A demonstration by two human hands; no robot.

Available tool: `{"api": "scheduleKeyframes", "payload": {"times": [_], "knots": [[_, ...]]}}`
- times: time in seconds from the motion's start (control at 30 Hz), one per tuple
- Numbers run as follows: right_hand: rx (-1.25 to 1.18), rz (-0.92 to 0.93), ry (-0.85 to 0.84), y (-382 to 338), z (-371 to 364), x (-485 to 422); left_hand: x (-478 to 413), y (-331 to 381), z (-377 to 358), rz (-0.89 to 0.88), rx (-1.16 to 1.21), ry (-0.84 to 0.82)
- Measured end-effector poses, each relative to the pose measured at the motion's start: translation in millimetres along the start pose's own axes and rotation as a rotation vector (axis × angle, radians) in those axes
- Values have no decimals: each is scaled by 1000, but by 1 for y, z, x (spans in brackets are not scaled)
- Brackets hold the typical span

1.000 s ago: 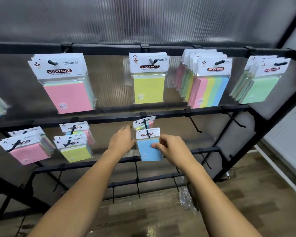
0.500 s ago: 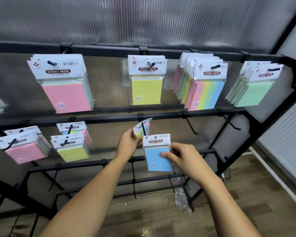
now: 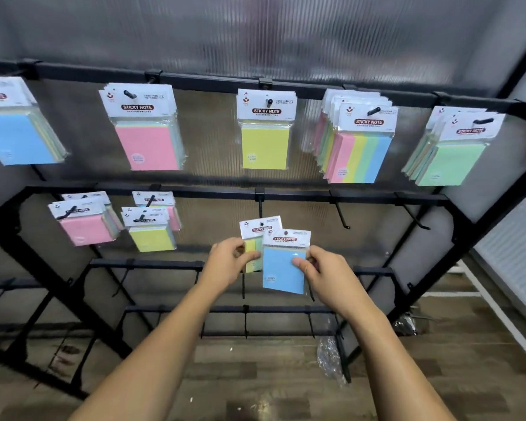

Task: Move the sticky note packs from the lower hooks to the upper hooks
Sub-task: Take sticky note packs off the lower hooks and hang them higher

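Holding two packs just below the lower hook point(image 3: 260, 208): right hand point(image 3: 328, 275) pinches the blue pack point(image 3: 283, 275) w/ thumb on its front, clear of that hook. Left hand point(image 3: 225, 264) pinches the yellow-green pack point(image 3: 257, 227), its header at the hook's tip; can't tell if it's off. Step looks like unhooking. Next: lift both well above this hook & thread header holes onto an upper hook point(image 3: 269, 101).

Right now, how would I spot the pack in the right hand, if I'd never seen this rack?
On the black rack, find the centre hook on the middle bar. Just below it, the right hand pinches the blue pack by its right edge. It is the only plain blue small one, and it overlaps the yellow-and-green pack in the left hand.
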State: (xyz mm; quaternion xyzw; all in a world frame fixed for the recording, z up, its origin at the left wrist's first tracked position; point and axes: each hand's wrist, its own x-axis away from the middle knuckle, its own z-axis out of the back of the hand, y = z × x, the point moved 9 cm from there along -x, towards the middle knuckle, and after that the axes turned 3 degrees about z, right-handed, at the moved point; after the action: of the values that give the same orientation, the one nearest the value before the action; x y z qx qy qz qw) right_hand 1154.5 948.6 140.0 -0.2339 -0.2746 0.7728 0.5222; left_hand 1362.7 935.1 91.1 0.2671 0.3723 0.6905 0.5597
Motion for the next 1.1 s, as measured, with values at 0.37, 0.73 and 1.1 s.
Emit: {"api": "scheduleKeyframes", "payload": {"times": [0.37,0.73,1.1], "knots": [[-73,115,-68,-34,-19,15,75,-8,59,52,-14,195],[-56,432,-23,-207,-50,-16,102,-25,183,39,2,364],[-71,603,73,-376,-95,-45,108,-83,312,33,61,417]]}}
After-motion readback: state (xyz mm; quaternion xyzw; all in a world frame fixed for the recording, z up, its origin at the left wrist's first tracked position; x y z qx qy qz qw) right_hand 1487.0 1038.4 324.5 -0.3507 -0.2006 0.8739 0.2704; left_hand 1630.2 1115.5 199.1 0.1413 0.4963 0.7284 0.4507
